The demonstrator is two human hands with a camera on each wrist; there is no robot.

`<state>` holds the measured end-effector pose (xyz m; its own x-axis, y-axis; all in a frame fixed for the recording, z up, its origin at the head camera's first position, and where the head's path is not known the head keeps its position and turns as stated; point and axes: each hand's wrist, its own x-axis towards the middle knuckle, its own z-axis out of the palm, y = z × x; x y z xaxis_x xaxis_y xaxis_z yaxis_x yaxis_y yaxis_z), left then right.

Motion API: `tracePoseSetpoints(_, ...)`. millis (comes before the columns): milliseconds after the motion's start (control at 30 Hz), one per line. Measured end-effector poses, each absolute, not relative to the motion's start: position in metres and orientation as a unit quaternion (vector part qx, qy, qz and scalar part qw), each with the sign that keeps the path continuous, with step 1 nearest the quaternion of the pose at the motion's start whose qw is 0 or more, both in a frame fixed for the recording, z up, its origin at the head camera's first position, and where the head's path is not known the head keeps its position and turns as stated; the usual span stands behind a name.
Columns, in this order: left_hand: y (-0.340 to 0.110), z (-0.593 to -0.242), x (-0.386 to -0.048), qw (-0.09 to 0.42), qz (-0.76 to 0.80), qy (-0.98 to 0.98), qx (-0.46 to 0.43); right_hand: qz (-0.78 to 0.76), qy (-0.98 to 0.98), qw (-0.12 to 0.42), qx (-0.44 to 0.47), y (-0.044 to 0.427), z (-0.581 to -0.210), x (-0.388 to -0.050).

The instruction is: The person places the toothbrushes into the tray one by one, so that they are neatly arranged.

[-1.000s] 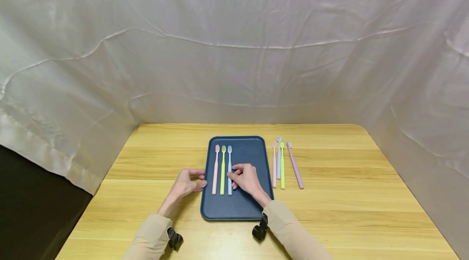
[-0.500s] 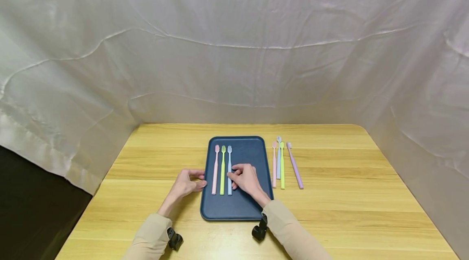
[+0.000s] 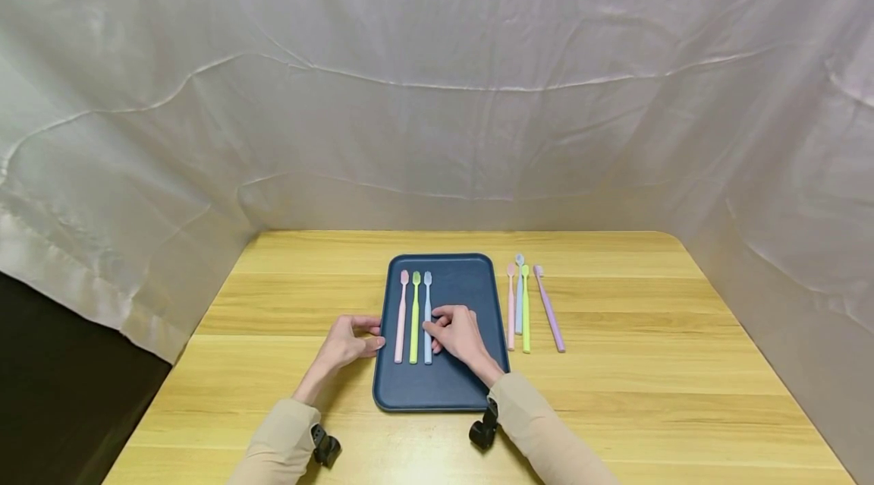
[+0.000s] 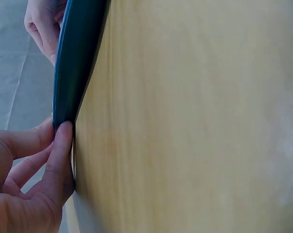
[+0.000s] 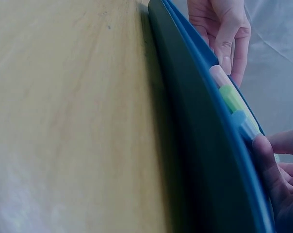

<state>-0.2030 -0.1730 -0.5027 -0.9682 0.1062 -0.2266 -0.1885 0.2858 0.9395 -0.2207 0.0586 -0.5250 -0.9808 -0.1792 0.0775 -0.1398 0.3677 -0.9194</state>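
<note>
On a dark blue tray (image 3: 464,386) lie a pink toothbrush (image 3: 400,325), a green toothbrush (image 3: 414,322) and a light blue toothbrush (image 3: 428,295), side by side with heads toward the back. My right hand (image 3: 461,333) pinches the light blue handle between thumb and fingers; in the right wrist view the thumb touches that blue handle (image 5: 244,125). My left hand (image 3: 344,342) grips the tray's left edge, and the left wrist view shows thumb and fingers (image 4: 63,145) of it on the rim (image 4: 64,87).
Right of the tray, on the wooden table (image 3: 649,394), lie a pink toothbrush (image 3: 510,310), a light blue one (image 3: 520,303), a green one (image 3: 526,318) and a slanted purple one (image 3: 550,314). A grey curtain (image 3: 451,128) stands behind the table.
</note>
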Motion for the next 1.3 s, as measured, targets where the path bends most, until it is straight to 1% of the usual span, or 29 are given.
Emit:
tracePoseSetpoints(1033,-0.173,-0.503,-0.204,0.124,0.593,0.795,-0.023,-0.552,0.829,0.014,-0.095,0.058,-0.528,-0.22)
tracePoseSetpoints(1300,-0.173,-0.504,-0.205,0.121,0.59,0.798,-0.028,-0.569,0.818,0.005,-0.089,0.068,-0.523,-0.217)
